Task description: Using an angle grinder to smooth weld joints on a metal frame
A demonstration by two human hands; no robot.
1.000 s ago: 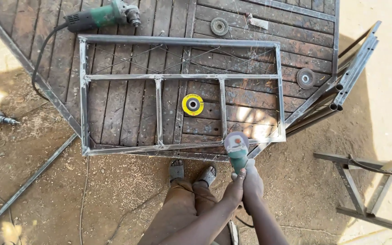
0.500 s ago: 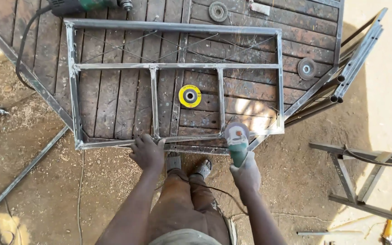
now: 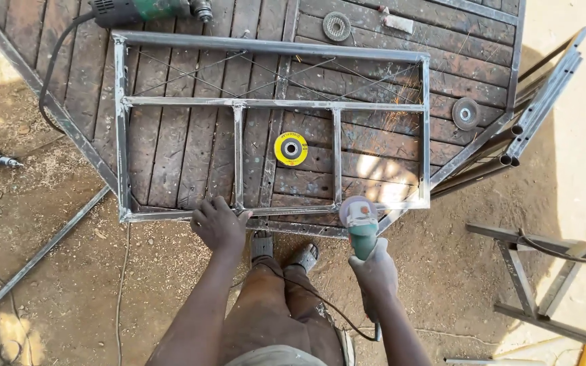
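- The bench (image 3: 191, 156) is a low platform of dark wooden planks edged in steel, set on sandy ground outdoors in hard sunlight.
- A rectangular steel frame (image 3: 272, 47) lies flat on it, already joined: long outer rails, a cross rail, two short uprights and thin diagonal rods in the upper bay. Its near rail sits at the bench's front edge, just ahead of the person's feet.
- Steel pipes (image 3: 544, 102) lean off the bench's right corner; another metal frame (image 3: 530, 271) lies on the ground to the right.
- A second grinder (image 3: 144, 9) rests at the top edge of the bench, its cable trailing down the left side.
- The right hand (image 3: 374, 271) has its fingers clenched round a green angle grinder (image 3: 361, 220), whose head sits at the near rail by the right upright. Faint sparks show beyond it, so grinding of that joint looks under way; the other joints cannot be judged from here.
- The left hand (image 3: 218, 224) presses down on the near rail, fingers curled over it, by the left upright.
- A yellow disc (image 3: 291, 148) and two grey discs (image 3: 467, 113) lie loose on the planks.
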